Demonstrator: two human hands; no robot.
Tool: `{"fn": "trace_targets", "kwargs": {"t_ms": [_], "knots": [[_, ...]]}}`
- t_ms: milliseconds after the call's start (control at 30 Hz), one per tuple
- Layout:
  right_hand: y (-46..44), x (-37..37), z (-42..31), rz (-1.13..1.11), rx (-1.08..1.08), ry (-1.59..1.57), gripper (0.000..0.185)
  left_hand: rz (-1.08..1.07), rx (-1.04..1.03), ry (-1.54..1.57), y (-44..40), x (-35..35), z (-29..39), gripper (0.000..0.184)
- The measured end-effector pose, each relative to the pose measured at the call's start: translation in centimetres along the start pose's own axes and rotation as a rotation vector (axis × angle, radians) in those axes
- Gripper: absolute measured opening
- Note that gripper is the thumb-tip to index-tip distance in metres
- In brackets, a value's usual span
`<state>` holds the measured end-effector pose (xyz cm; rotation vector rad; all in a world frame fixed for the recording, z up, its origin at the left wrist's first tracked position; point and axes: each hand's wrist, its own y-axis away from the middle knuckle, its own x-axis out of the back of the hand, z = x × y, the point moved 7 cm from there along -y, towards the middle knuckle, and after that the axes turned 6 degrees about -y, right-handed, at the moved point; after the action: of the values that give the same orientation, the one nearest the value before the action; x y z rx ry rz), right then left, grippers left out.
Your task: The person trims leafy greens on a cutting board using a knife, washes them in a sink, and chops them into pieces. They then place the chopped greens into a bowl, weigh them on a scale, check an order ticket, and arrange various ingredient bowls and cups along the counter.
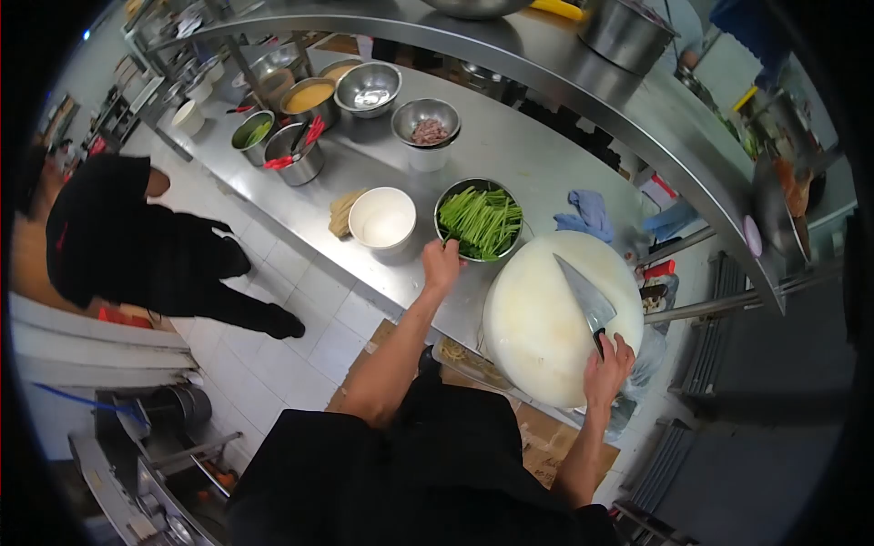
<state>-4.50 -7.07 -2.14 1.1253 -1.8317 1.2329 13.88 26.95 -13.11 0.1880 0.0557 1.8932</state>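
We see the right hand (610,364), in the lower right of the frame, closed about the black handle of a broad knife (583,289), whose blade points to the upper left over the round white chopping block (533,318); the low angle suggests a loose hold that keeps the edge controlled. Near the centre, the left hand (443,266) has its fingers curled at the near left rim of a metal bowl (490,258); we cannot tell whether they pinch the rim or some of the cut green stalks (478,221) inside. The bowl stands just beside the block, presumably for a short reach between them. We judge the white tub (382,218) left of the bowl and the blue cloth (590,214) above the block are likewise kept within reach, leaving the block's face free for the blade.
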Motion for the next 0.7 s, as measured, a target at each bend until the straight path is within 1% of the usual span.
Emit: {"fn": "trace_targets", "kwargs": {"t_ms": [33, 67, 100, 133, 200, 267, 300, 367, 400, 433, 467, 567, 600, 633, 700], "knots": [[-0.3, 0.4, -0.5, 0.039, 0.004, 0.054, 0.033, 0.02, -0.003, 0.014, 0.5, 0.8, 0.6, 0.026], [-1.0, 0.6, -1.6, 0.043, 0.03, 0.046, 0.033, 0.018, -0.052, -0.022, 1.0, 1.5, 1.6, 0.028], [-1.9, 1.0, -3.3, 0.063, 0.063, -0.127, 0.033, 0.02, -0.102, -0.061, 1.6, 2.3, 2.9, 0.029], [-2.8, 1.4, -5.2, 0.077, 0.093, -0.304, 0.033, 0.048, -0.111, -0.056, 2.6, 3.4, 3.8, 0.029], [-4.9, 1.6, -9.8, 0.014, 0.185, -0.515, 0.035, 0.044, -0.085, 0.011, 5.9, 5.4, 5.7, 0.028], [-5.7, 0.9, -14.1, -0.062, 0.169, -0.776, 0.039, 0.086, -0.057, 0.022, 9.8, 8.1, 6.4, 0.028], [-5.6, 0.8, -15.7, -0.093, 0.201, -0.798, 0.039, 0.102, -0.026, 0.032, 12.0, 9.6, 6.3, 0.028], [-3.9, -1.7, -18.2, -0.465, 0.114, -0.852, 0.04, 0.201, -0.036, 0.027, 17.1, 12.9, 6.0, 0.027], [-2.9, -1.7, -18.9, -0.384, 0.25, -0.83, 0.034, 0.234, -0.051, 0.057, 19.5, 14.3, 5.6, 0.027], [-1.7, -1.7, -19.6, -0.375, 0.306, -0.863, 0.025, 0.278, -0.048, 0.081, 22.2, 16.2, 4.8, 0.027], [-0.3, -1.0, -20.7, -0.395, 0.343, -0.926, 0.021, 0.306, -0.003, 0.05, 24.6, 17.7, 2.6, 0.026], [5.0, 1.9, -25.5, -0.442, 0.493, -1.066, 0.015, 0.469, 0.159, -0.128, 34.4, 21.9, 1.4, 0.025], [7.3, 2.3, -27.6, -0.545, 0.571, -1.023, 0.018, 0.505, 0.149, -0.1, 37.2, 22.7, 0.1, 0.024], [9.6, 2.4, -29.6, -0.626, 0.657, -1.069, 0.018, 0.561, 0.116, -0.066, 40.0, 23.2, -1.3, 0.023], [17.3, 4.3, -33.6, -0.612, 1.267, -0.873, 0.021, 0.701, 0.147, -0.132, 47.1, 24.8, -2.3, 0.02]]}}
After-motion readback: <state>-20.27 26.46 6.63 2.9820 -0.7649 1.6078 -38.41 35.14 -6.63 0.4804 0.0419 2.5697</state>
